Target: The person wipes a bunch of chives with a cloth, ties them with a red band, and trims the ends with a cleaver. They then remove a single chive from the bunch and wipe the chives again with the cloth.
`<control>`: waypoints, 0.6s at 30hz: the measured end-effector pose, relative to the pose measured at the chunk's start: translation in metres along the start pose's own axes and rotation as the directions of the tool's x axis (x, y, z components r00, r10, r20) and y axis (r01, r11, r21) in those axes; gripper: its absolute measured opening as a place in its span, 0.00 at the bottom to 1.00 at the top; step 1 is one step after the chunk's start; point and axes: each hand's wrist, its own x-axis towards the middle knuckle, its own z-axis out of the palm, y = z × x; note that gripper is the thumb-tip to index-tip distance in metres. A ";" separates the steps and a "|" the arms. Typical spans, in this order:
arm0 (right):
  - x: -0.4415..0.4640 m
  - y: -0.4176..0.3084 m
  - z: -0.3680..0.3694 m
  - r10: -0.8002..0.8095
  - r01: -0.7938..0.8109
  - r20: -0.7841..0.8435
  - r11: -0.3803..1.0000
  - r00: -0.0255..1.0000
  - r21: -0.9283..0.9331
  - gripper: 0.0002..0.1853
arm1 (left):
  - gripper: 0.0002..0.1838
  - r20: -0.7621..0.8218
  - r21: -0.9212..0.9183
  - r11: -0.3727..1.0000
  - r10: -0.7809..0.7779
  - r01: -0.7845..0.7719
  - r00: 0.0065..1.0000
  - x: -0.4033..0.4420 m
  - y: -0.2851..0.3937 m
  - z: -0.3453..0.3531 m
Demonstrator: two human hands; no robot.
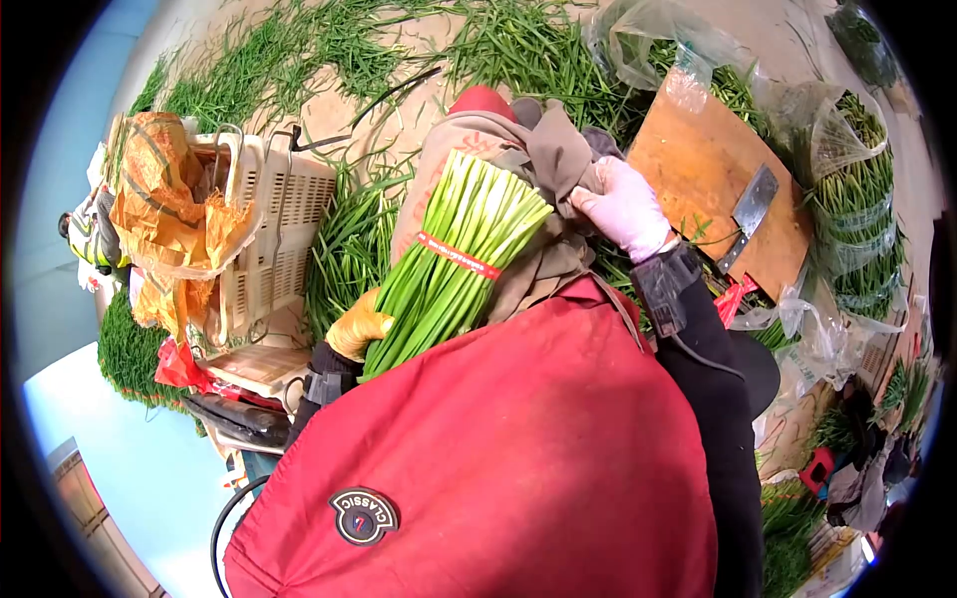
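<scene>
A bundle of green stalks (439, 299), tied with a red printed band (459, 255), lies tilted over my lap with its pale cut ends up and to the right. My left hand (358, 327), in a yellowish glove, grips the leafy lower end of the bundle. Fingers of my right hand (628, 207), in a pale pink glove, pinch a grey-brown cloth (560, 151) to the right of the cut ends. The cloth is spread across my knees under the bundle. A red apron (518, 439) covers my front.
At left stands a cream plastic crate (289, 214) with orange sacking (164, 199). On the right, a cleaver (750, 214) rests on a wooden board (698, 149), beside plastic-wrapped greens (857, 219). Loose green leaves (329, 50) cover the floor ahead. Another person (95, 229) is at far left.
</scene>
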 end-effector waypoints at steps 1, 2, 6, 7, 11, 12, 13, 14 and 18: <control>-0.007 -0.012 -0.005 0.011 -0.012 0.013 0.992 1.000 0.126 0.27 | 0.46 -0.008 -0.027 1.000 0.000 -0.001 1.000 0.000 0.005 0.010; -0.015 -0.028 -0.014 -0.015 0.028 -0.075 0.983 0.997 0.182 0.27 | 0.46 0.002 -0.024 1.000 0.002 -0.002 1.000 0.001 0.005 0.008; -0.025 -0.025 -0.017 -0.165 0.182 -0.348 0.983 0.923 0.015 0.28 | 0.44 0.013 -0.007 1.000 -0.005 0.005 1.000 0.002 0.003 0.003; -0.030 -0.031 -0.021 -0.211 0.211 -0.333 0.977 0.919 -0.036 0.28 | 0.44 0.012 0.008 1.000 -0.011 0.010 1.000 0.001 0.003 0.001; -0.035 -0.011 -0.023 -0.093 0.112 -0.384 0.993 0.919 0.027 0.25 | 0.43 0.005 0.008 1.000 -0.005 0.005 1.000 0.001 0.001 0.001; -0.036 -0.007 -0.032 0.007 0.035 -0.373 0.994 0.928 0.107 0.24 | 0.43 0.003 0.007 1.000 -0.008 0.008 1.000 0.000 0.002 0.001; -0.037 -0.011 -0.048 0.065 -0.028 -0.396 0.995 0.916 0.099 0.23 | 0.42 0.002 0.010 1.000 -0.005 0.005 1.000 0.000 0.004 0.004; -0.039 -0.013 -0.056 0.111 -0.018 -0.441 0.978 0.891 0.210 0.23 | 0.42 0.002 0.014 1.000 -0.001 0.001 1.000 0.000 0.006 0.007; -0.046 -0.022 -0.062 -0.212 0.226 -0.493 0.974 0.844 -0.031 0.28 | 0.42 0.025 0.028 1.000 -0.010 0.010 1.000 0.002 0.009 0.007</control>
